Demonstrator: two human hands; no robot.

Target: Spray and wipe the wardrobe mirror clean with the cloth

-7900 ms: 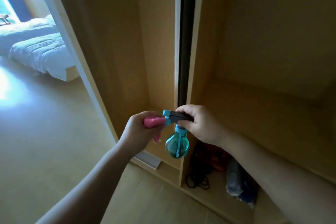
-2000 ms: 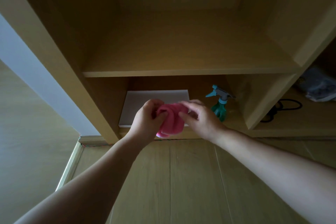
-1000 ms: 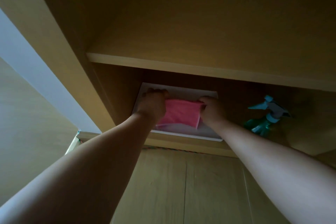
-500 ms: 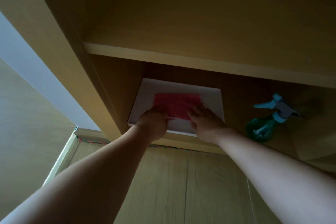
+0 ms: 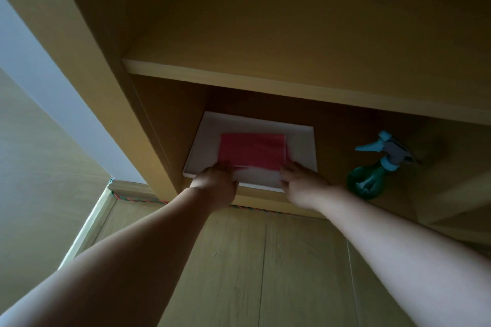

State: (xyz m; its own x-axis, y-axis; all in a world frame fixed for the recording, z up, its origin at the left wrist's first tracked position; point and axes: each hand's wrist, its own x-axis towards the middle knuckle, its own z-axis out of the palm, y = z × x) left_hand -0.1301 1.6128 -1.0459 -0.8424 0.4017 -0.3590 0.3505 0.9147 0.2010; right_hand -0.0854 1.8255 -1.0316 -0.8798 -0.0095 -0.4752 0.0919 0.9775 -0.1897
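A folded pink cloth [image 5: 253, 150] lies flat on a white board [image 5: 301, 151] on the floor of the wardrobe's lowest compartment. My left hand [image 5: 216, 180] rests at the cloth's near left corner, fingertips touching it. My right hand [image 5: 300, 183] lies with straight fingers on the board at the cloth's near right corner. A teal spray bottle [image 5: 370, 178] with a light blue and grey trigger head stands on the compartment floor to the right, a hand's width from my right hand. No mirror is in view.
A wooden shelf [image 5: 265, 82] runs just above the compartment, leaving a low opening. The wardrobe's side panel [image 5: 106, 74] stands at the left, with a pale wall [image 5: 39, 82] beyond. Wood flooring [image 5: 265, 260] and a red-green cord [image 5: 140, 198] lie along the wardrobe's base.
The bottle was set down in the compartment. Both hands spread the cloth flat on the white board, then slid back from on top of it to its near corners.
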